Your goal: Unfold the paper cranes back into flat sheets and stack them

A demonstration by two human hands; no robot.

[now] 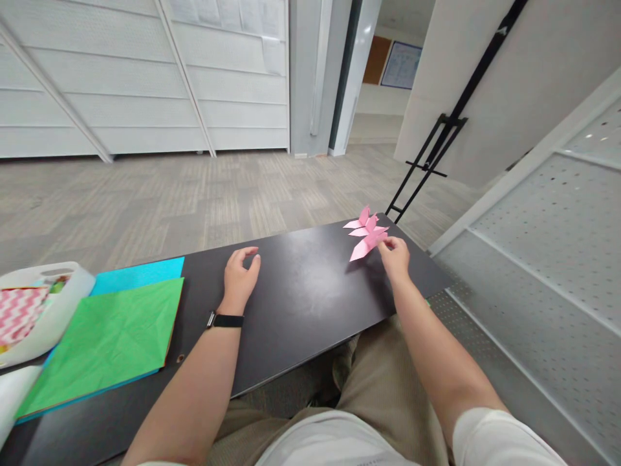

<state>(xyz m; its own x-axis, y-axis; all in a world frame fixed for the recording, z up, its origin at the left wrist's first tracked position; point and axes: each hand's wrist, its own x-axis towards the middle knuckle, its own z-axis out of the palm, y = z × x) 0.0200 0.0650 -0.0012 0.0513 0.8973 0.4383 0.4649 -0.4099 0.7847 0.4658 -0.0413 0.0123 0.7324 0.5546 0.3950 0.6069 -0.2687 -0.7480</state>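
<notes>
At the far right end of the dark table (295, 310), my right hand (395, 255) pinches the edge of a folded pink paper piece (367, 244). More pink pointed paper folds (361, 223) lie just behind it, touching or overlapping; I cannot tell how many separate pieces there are. My left hand (241, 275) rests over the middle left of the table with its fingers curved, thumb apart, and nothing in it. A black watch band circles the left wrist.
Green paper sheets (116, 330) and blue ones (145, 273) lie stacked on the left of the table. Beside them stands a white basket (77, 285) with patterned items in it. A perforated white panel (548, 252) borders the right side; a black stand (427, 158) rises behind.
</notes>
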